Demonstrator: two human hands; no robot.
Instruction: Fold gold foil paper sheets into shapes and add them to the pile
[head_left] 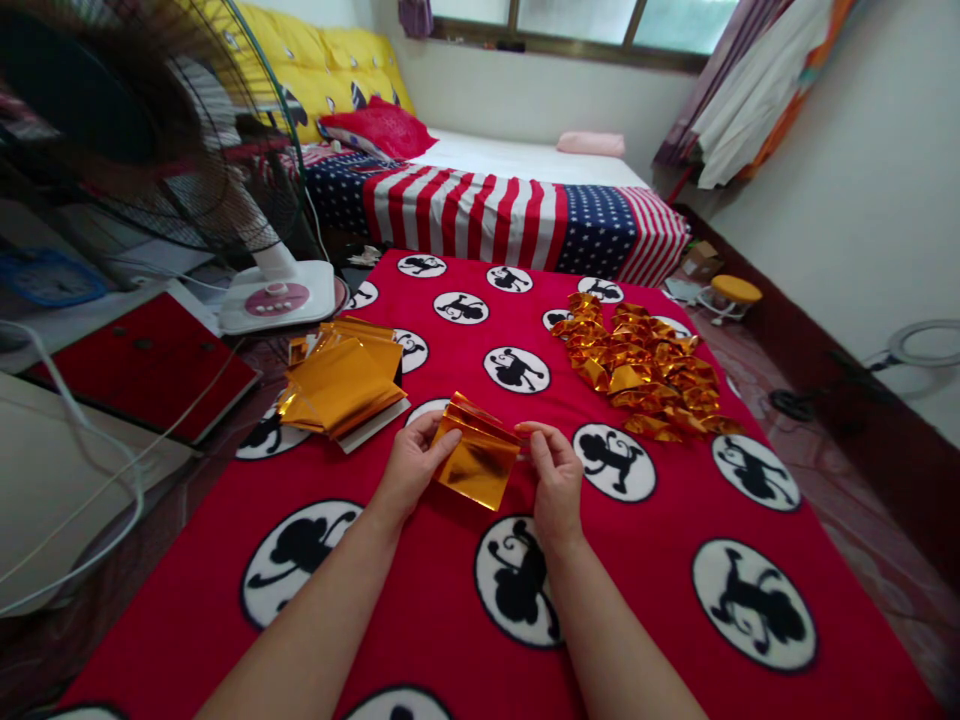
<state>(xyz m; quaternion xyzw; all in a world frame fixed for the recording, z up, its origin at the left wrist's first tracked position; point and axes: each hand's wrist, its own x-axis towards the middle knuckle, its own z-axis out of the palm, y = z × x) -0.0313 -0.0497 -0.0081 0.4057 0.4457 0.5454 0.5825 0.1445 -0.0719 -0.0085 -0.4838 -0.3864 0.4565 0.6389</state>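
Note:
A shiny gold foil paper (478, 464) is held up above a red cloth with monkey prints, its far edge folded over in a narrow strip. My left hand (414, 462) pinches its left side, the thumb lying on top. At the right end of the folded edge, my right hand (558, 478) has thumb and forefinger closed on the corner. To the left lies a loose stack of flat gold foil papers (345, 382). A heap of folded gold foil pieces (637, 372) spreads over the cloth at the right.
The red cloth (420, 640) covers the surface before me. A standing fan (277, 290) is at the left, beside a red panel (142, 365) and loose white cables. Behind is a bed with a striped and starred cover (465, 212). A yellow-topped stool (735, 289) stands at the right.

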